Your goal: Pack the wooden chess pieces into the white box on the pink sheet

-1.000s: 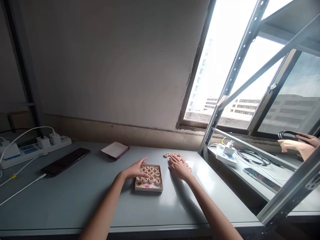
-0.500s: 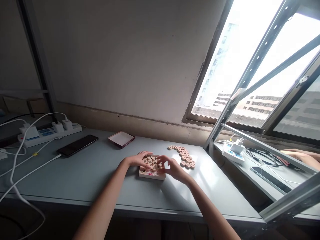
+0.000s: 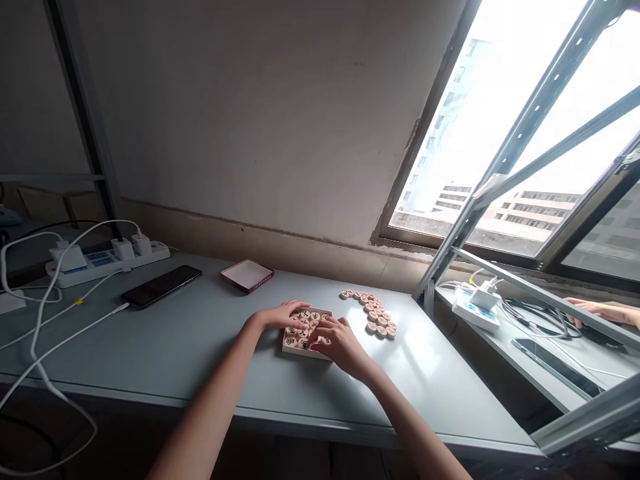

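Observation:
A shallow box (image 3: 306,352) on the desk holds rows of round wooden Chinese chess pieces (image 3: 303,325) with black characters facing up. My left hand (image 3: 277,316) rests at the box's left side, its fingers spread across the left edge and over the pieces. Curled over the right front part of the box, my right hand (image 3: 343,343) has its thumb and fingertips down around a piece that they mostly hide. More loose pieces with red characters (image 3: 376,311) lie in a curved cluster on the desk, right of the box.
The box lid (image 3: 247,275) lies open side up behind the box. A phone (image 3: 161,287), a power strip (image 3: 107,262) and white cables occupy the left. Beyond the metal frame post (image 3: 463,227), another person's hand (image 3: 590,308) is over a neighbouring desk with a phone (image 3: 557,367).
My right hand has lowered onto the front row, where black-character pieces now cover part of the pink-marked box bottom. My left hand stays put. The view has shifted slightly.

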A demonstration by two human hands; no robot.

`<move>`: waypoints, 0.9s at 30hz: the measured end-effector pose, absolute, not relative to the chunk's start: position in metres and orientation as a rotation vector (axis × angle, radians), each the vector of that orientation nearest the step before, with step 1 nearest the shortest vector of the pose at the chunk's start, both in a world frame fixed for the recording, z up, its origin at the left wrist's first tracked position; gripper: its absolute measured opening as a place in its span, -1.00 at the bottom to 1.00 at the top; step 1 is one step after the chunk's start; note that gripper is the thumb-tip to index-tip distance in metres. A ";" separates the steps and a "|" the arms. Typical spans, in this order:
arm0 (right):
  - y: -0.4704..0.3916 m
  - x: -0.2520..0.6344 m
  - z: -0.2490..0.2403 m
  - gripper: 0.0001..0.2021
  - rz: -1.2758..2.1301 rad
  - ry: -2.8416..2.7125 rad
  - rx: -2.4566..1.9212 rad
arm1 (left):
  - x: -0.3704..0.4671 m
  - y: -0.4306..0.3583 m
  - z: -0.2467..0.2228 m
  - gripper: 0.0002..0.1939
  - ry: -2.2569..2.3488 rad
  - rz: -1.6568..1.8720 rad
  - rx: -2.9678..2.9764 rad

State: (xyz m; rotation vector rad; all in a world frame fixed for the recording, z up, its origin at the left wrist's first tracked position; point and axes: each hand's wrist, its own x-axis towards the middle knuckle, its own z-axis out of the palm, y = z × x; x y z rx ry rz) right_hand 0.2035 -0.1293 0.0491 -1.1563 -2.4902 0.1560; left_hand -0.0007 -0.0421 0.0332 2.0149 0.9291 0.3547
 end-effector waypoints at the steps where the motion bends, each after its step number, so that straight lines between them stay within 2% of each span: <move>1: -0.129 0.203 0.048 -0.88 0.145 -2.506 -1.146 | 0.000 -0.042 0.031 -0.25 0.930 0.370 2.029; 4: -0.119 0.208 0.046 -0.85 0.011 -2.404 -1.240 | 0.002 -0.041 0.027 -0.22 0.948 0.411 2.084; 8: -0.076 0.233 0.042 -0.70 -0.288 -2.015 -1.627 | 0.006 -0.043 0.027 -0.09 0.996 0.371 2.121; 12: -0.041 0.260 0.033 -0.56 -0.347 -2.120 -1.854 | 0.007 -0.047 0.032 0.00 1.049 0.338 2.108; 21: -0.075 0.261 0.033 -0.78 -0.396 -2.151 -1.735 | 0.003 -0.043 0.032 0.01 1.005 0.323 2.066; 27: -0.103 0.257 0.047 -0.90 -0.276 -2.175 -1.715 | 0.011 -0.049 0.035 -0.18 1.087 0.406 2.079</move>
